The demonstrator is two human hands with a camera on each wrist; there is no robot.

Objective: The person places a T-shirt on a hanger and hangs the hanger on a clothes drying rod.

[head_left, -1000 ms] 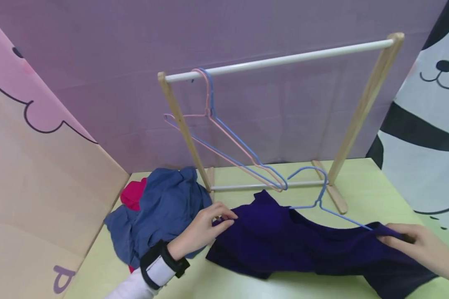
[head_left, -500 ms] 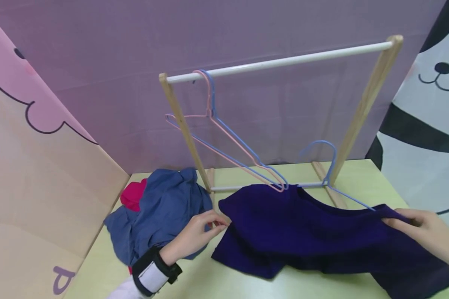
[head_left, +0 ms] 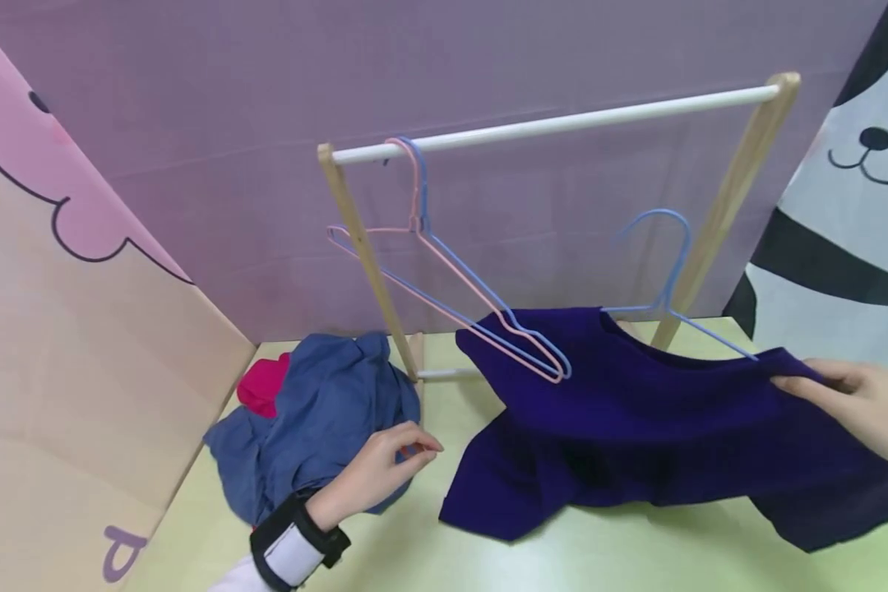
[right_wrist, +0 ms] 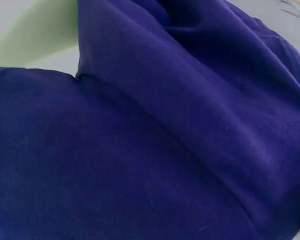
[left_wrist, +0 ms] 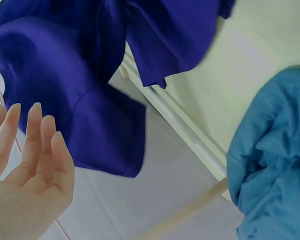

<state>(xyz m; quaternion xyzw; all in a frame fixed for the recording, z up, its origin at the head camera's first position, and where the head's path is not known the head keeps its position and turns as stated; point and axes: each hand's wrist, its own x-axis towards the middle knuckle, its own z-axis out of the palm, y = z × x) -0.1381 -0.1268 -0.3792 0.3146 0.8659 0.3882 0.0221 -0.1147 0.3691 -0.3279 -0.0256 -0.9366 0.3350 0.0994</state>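
Observation:
A dark purple short-sleeved shirt hangs tilted above the table on a blue hanger, whose hook and neck stick out at the collar. At the shirt's right shoulder, my right hand pinches cloth and hanger arm between thumb and fingers. That hand's grip is hidden in the right wrist view, where the shirt fills most of the picture. My left hand is apart from the shirt, near the clothes pile; in the left wrist view its fingers are loosely bent with nothing between them.
Behind the shirt stands a wooden rack with a white top bar. A pink hanger and another blue hanger hang at its left end, partly over the shirt's left shoulder. A blue garment and red cloth lie left.
My right hand has raised the shirt and its hanger off the table toward the rack. My left hand has come away from the shirt's left side, moving slightly left and down.

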